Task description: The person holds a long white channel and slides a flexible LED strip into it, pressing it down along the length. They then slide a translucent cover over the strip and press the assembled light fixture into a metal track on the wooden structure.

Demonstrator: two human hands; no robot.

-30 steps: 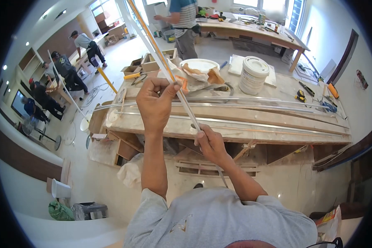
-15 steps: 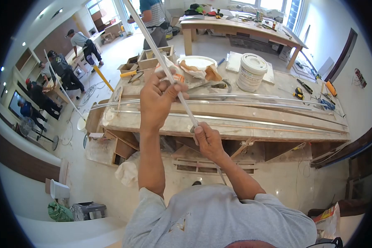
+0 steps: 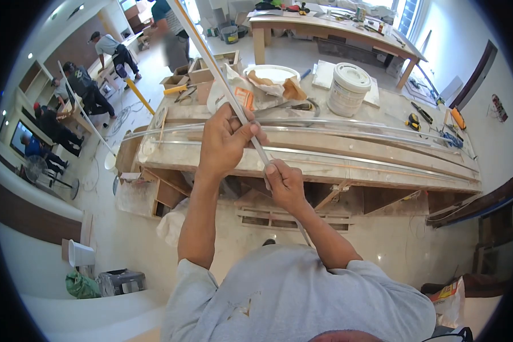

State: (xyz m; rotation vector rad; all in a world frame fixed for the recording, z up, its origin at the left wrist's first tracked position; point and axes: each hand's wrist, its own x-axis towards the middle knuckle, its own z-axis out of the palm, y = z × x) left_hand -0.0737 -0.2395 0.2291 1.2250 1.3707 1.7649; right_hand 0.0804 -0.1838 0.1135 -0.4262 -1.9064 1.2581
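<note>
A long, thin metal strip (image 3: 212,61) slants from the top of the view down toward my body. My left hand (image 3: 227,139) is closed around it near the middle of the view, thumb against the strip. Lower down, my right hand (image 3: 285,183) pinches the same strip between thumb and fingers. Both hands are above the near edge of a long workbench (image 3: 245,165). More metal strips (image 3: 353,135) lie lengthwise on the bench behind my hands.
On the bench are a white bucket (image 3: 347,91), crumpled paper (image 3: 268,88), a tape measure (image 3: 414,121) and an orange-handled tool (image 3: 457,118). A wooden table (image 3: 325,24) stands behind. Several people are at the left; another person (image 3: 174,34) stands beyond the bench.
My left hand has shifted slightly right and down along with the strip. The person beyond the bench has moved left in view.
</note>
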